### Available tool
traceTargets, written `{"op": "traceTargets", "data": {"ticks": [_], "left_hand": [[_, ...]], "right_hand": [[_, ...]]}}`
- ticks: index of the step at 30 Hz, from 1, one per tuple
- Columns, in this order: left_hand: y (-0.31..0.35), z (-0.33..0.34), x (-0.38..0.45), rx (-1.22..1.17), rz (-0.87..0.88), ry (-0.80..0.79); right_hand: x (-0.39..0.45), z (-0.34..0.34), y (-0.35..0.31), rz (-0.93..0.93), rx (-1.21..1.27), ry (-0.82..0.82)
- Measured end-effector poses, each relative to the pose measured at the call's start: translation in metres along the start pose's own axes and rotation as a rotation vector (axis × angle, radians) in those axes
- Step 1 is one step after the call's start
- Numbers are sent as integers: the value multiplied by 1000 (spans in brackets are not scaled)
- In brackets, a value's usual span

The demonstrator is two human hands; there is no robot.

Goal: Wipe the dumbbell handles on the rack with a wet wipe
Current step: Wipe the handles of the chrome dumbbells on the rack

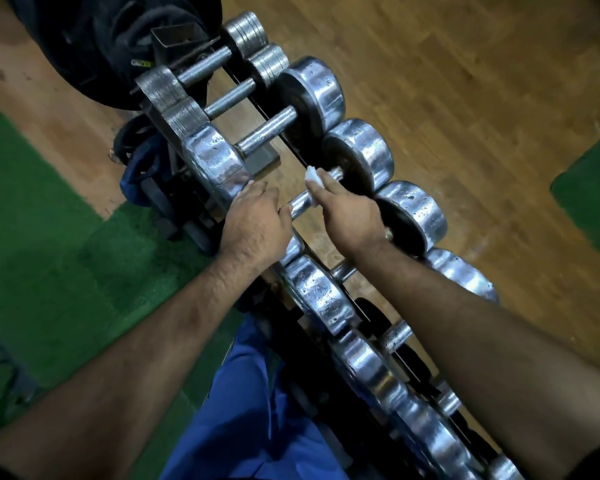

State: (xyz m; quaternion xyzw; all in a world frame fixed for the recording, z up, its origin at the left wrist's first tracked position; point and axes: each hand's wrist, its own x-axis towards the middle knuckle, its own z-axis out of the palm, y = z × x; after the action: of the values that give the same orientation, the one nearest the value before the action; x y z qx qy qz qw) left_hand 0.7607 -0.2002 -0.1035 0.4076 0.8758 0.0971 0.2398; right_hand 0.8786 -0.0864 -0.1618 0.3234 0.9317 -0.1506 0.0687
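- The rack (293, 152) of chrome dumbbells runs from upper left to lower right of the frame.
- At centre frame, the right hand (349, 207) presses a white wet wipe (314, 178) onto a knurled dumbbell handle (300, 202), fingers folded over wipe and bar.
- The left hand (257, 220) lies on that dumbbell's near weight head, thumb touching the handle; whether it grips is unclear.
- Blue trousers (243, 403) fill the lower centre.

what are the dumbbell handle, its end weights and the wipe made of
Handle: looks like bare steel, with a knurled, dull silver texture.
End weights: probably chromed metal, mirror-shiny with pitted spots.
Wipe: soft white cloth or paper, crumpled under the right hand.
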Motion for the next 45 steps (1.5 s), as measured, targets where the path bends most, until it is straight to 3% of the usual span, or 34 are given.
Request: {"op": "traceTargets", "data": {"ticks": [2, 6, 11, 16, 19, 24, 28, 32, 37, 45], "left_hand": [[-1, 1, 0, -2, 8, 1], [-3, 4, -1, -8, 34, 34], [-3, 5, 4, 7, 25, -7], [-6, 6, 6, 16, 52, -1], [-6, 8, 6, 23, 50, -12], [-7, 12, 7, 26, 60, 21], [-7, 14, 7, 37, 46, 21], [-6, 17, 7, 51, 42, 40], [-7, 16, 4, 58, 73, 38], [-13, 20, 8, 54, 106, 69]], "right_hand": [[-4, 2, 5, -23, 19, 16], [0, 6, 8, 124, 76, 121], [-5, 14, 0, -163, 39, 79], [-3, 16, 16, -123, 88, 147], [-10, 21, -5, -356, 68, 141], [-3, 18, 20, -153, 127, 257], [-15, 27, -9, -311, 141, 264], [-18, 25, 3, 70, 415, 364], [-29, 23, -25, 331, 596, 443], [-18, 5, -31, 901, 1342, 293]]}}
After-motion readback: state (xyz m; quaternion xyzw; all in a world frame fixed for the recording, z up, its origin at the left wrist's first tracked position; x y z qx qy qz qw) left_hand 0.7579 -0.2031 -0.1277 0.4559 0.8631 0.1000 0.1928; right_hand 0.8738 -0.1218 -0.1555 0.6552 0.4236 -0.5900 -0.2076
